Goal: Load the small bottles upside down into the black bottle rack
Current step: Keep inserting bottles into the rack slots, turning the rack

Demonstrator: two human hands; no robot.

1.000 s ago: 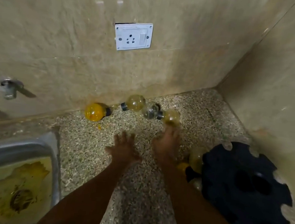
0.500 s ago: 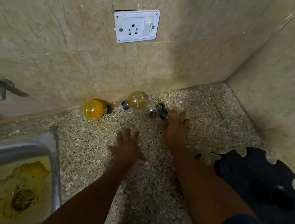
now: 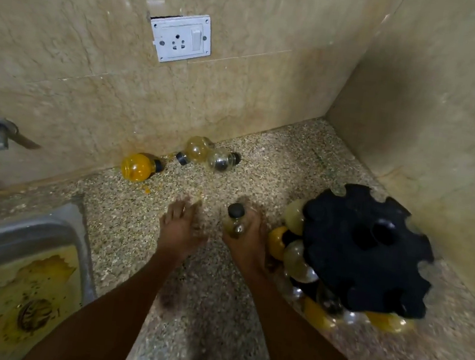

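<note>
Fingers of right hand (image 3: 241, 236) clutch one bottle (image 3: 234, 221); left hand (image 3: 179, 229) spread; three bottles (image 3: 138, 167) by wall.

Speckled stone counter (image 3: 262, 159), glossy marble-look wall (image 3: 68, 42), dull steel sink (image 3: 32, 233), matt black rack (image 3: 367, 248), clear shiny bottles (image 3: 220, 160).

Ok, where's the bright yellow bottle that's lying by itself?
In the head view, the bright yellow bottle lies on its side against the back wall, left of the two paler bottles and beyond the sink.

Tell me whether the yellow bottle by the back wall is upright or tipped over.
Tipped over. The yellow bottle lies on its side on the counter, black cap pointing sideways to the right.
</note>
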